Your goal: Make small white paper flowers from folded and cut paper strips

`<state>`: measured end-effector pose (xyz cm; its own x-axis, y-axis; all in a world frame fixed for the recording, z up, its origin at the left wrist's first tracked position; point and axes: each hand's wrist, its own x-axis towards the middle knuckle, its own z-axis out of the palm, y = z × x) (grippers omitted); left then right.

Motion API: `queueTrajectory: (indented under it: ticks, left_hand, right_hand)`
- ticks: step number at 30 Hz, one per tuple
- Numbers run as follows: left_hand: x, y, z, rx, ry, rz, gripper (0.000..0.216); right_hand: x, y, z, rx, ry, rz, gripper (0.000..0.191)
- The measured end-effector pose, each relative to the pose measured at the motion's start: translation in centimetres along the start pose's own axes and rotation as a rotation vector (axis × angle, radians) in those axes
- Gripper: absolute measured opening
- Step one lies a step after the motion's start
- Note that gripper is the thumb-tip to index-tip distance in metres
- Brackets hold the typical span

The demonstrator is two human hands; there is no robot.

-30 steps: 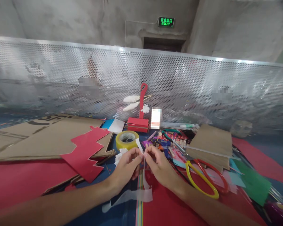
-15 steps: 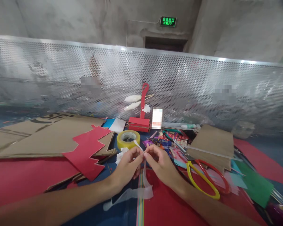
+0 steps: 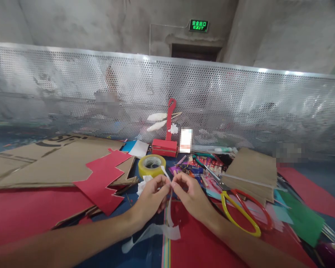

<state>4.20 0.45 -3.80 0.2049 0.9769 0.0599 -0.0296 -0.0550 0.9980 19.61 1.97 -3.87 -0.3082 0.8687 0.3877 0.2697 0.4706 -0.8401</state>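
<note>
A thin white paper strip (image 3: 170, 208) is pinched between the fingertips of my left hand (image 3: 154, 194) and my right hand (image 3: 190, 194), which meet above the table. One short end sticks up past the fingers, and the long part hangs down and bends. Its lower part spreads out over the red sheet (image 3: 201, 234) and the blue table. Just beyond my left hand lie crumpled white paper (image 3: 144, 184) and a roll of yellow tape (image 3: 152, 165). Scissors (image 3: 231, 197) with one yellow and one red handle rest to the right of my right hand.
Flat cardboard (image 3: 58, 160) and a jagged red piece (image 3: 106, 178) lie on the left. A red box with a tall handle (image 3: 164, 147) stands before the perforated metal screen (image 3: 212, 93). Brown card (image 3: 249, 175) and green paper (image 3: 303, 219) are on the right.
The hanging part of the strip has swung slightly left and straightened. Its upper end has shifted a little to the right. Both hands stay almost in place, still pinching.
</note>
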Motion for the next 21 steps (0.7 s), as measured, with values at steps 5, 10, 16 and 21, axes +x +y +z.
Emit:
queueTrajectory:
  ticks: [5,10,16,21]
  left_hand:
    - [0.00,-0.04,-0.01,0.013,0.016,-0.006,0.028]
    - [0.14,-0.25,-0.08,-0.005,-0.006,-0.011,0.031]
    - [0.15,-0.29,-0.04,-0.018,-0.007,-0.010,0.032]
    - [0.07,-0.17,-0.07,-0.020,-0.014,-0.017,0.032]
  right_hand:
    - [0.03,-0.07,0.00,-0.024,0.011,-0.005,0.015]
    - [-0.11,-0.03,0.20,-0.038,-0.013,-0.012,0.014]
    - [-0.29,-0.08,0.29,-0.051,-0.043,-0.005,0.017]
    - [-0.39,-0.16,0.28,-0.042,-0.055,0.004,0.019]
